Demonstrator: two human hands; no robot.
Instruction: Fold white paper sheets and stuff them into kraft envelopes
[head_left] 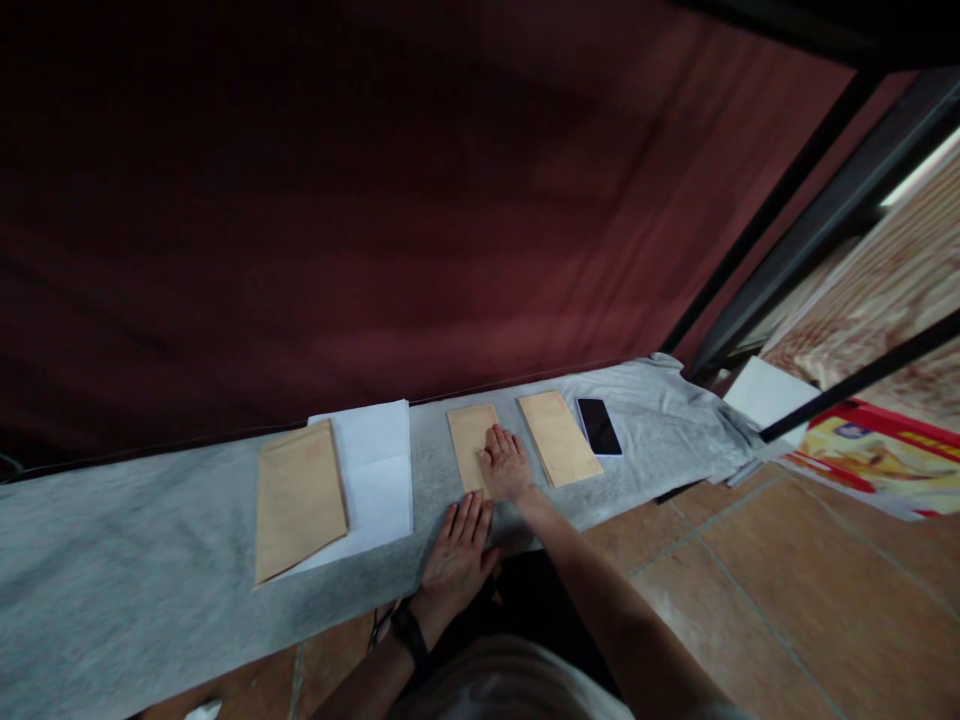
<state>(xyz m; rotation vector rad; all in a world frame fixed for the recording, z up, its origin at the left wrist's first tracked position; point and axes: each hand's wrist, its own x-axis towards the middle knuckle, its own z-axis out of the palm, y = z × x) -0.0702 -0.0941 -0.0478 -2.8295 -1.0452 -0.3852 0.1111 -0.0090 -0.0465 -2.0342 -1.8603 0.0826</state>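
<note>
A brown paper envelope (466, 440) lies on the grey cloth in front of me. My right hand (505, 464) rests flat on its right side, fingers stretched out. At the near end of the same envelope is my left hand (459, 550), palm down with straight fingers and a dark band on the wrist. Whether its fingertips touch the envelope I cannot tell. Just right of my right hand lies a second stack of brown envelopes (560, 437). On the left, a larger pile of brown envelopes (300, 495) partly covers white paper sheets (379, 465).
A smartphone (599, 427) lies right of the envelopes. The narrow surface under the grey cloth (150, 560) runs along a dark red curtain (450, 250). Black metal bars (772, 210), a white box (769, 395) and a red-yellow printed carton (877, 450) stand at right, above floor tiles (787, 570).
</note>
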